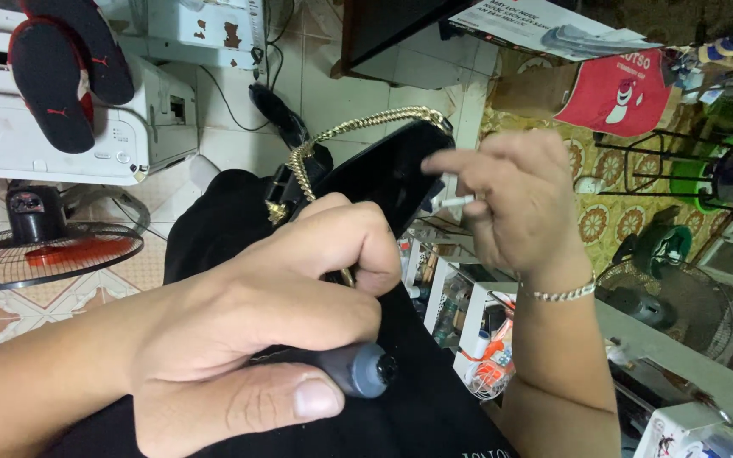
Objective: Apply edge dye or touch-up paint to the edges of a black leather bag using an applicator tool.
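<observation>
Left hand (239,339) gripping a small dark bottle (358,370)
Right hand (511,199) pinches a thin white stick (454,203) beside the black bag (383,174) with gold chain (358,127); red bag (617,93) hangs behind.

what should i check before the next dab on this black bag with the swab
1. Bag steadied: ok. The left hand presses on the black bag and its dark cloth.
2. Swab gripped: ok. The right hand pinches the thin white swab between its fingers.
3. Swab tip loaded: cannot tell, the tip is too small and blurred.
4. Dark bottle upright: not ok. It lies sideways in the left hand, its black nozzle pointing right.
5. Bottle closed: cannot tell from this view.
6. Gold chain clear of the swab: ok. It runs along the bag's upper edge, left of the swab.
</observation>
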